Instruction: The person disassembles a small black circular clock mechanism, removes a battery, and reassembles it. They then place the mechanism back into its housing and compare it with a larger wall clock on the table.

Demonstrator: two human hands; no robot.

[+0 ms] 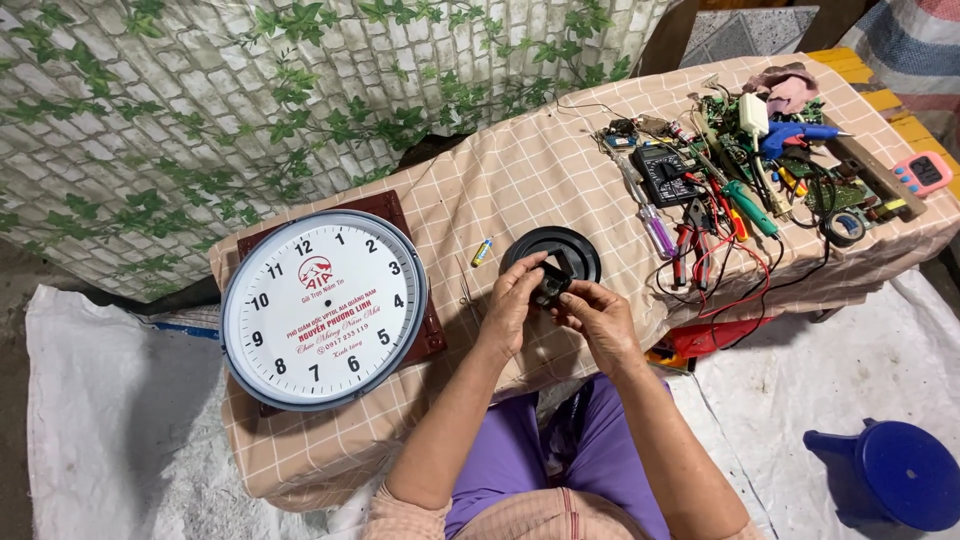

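Head view. Left hand (512, 305) and right hand (597, 315) meet above the near edge of the surface (520, 170), which is covered in a checked cloth. Both close their grip on a small black box-shaped part (549, 285), fingers curled around it from either side. Just behind the hands lies a round black plastic disc (575, 243). To the left rests a large white wall clock (322, 308) on a dark red board (385, 210). A heap of tools and wires (740, 180) occupies the far right; a blue stool (900, 475) stands on the floor
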